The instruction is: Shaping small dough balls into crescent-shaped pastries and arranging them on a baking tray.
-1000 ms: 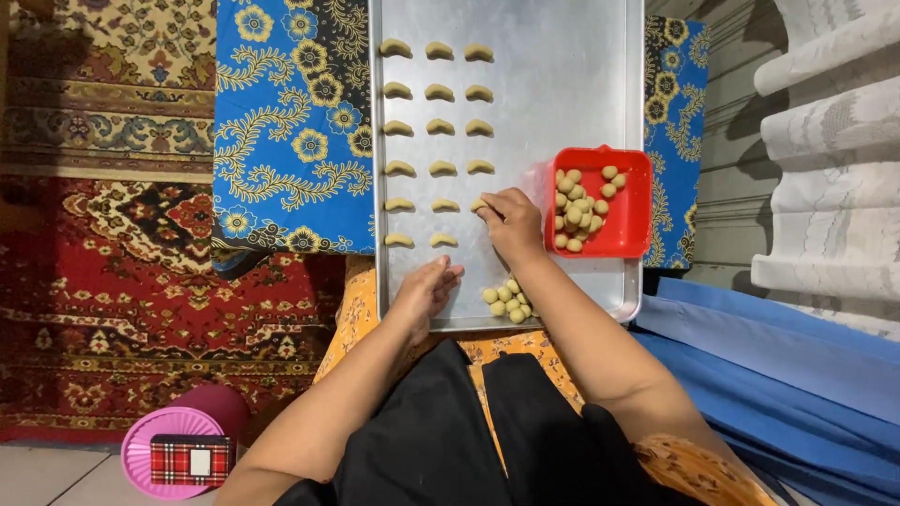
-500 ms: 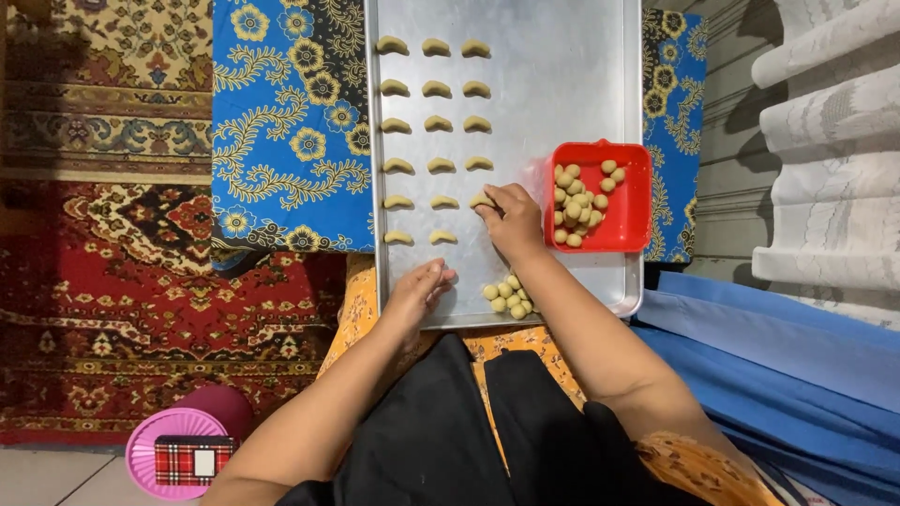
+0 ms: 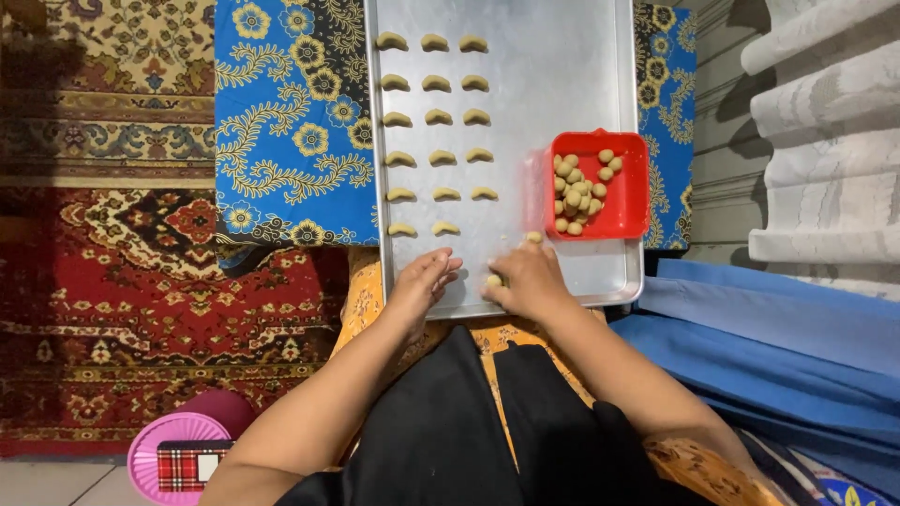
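A silver baking tray (image 3: pixel 562 75) lies in front of me on a blue flowered cloth. Rows of small crescent-shaped dough pieces (image 3: pixel 441 117) fill its left half; the nearest row holds two. A red square container (image 3: pixel 626 211) with several dough balls stands on the tray's right side. My left hand (image 3: pixel 427 281) rests flat on the tray's near edge, fingers apart, holding nothing. My right hand (image 3: pixel 527 283) is curled over a small pile of dough balls at the near edge, hiding most of it. A dough ball (image 3: pixel 494 279) sits pinched at its fingertips.
A red patterned carpet (image 3: pixel 141 281) covers the floor to the left. A pink round lid with a plaid tin (image 3: pixel 183 459) sits at the lower left. Folded blue fabric (image 3: pixel 769 328) and pale drapery (image 3: pixel 825 141) lie to the right. Black cloth covers my lap.
My right hand has drawn back from the crescent rows to the pile of dough balls at the tray's near edge. The left hand has barely moved.
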